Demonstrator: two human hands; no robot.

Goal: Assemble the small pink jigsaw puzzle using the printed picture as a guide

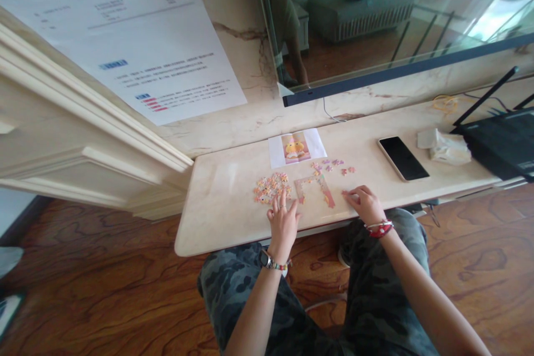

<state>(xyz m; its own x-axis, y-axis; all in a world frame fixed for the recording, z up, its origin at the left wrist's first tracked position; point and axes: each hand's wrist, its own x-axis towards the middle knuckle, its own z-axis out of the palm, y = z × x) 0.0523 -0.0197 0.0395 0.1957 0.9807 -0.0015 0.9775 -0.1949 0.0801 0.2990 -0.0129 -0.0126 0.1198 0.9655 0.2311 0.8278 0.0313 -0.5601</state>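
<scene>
I sit at a low marble table (225,206). My left hand (282,222) lies with fingers stretched out, its fingertips at a pile of loose pink puzzle pieces (271,187). My right hand (364,204) is curled, pinching a small puzzle piece (346,193) at the table's front. Between my hands lies a partly joined puzzle frame (315,189). A few more loose pieces (334,166) are scattered behind it. A reference picture (296,148) of a yellow figure lies flat further back.
A black phone (403,158) lies face up to the right, beside crumpled white tissue (445,147) and a black router (503,142) with antennas. A glass panel (375,22) and a printed poster (125,28) stand behind the table. The floor is wood.
</scene>
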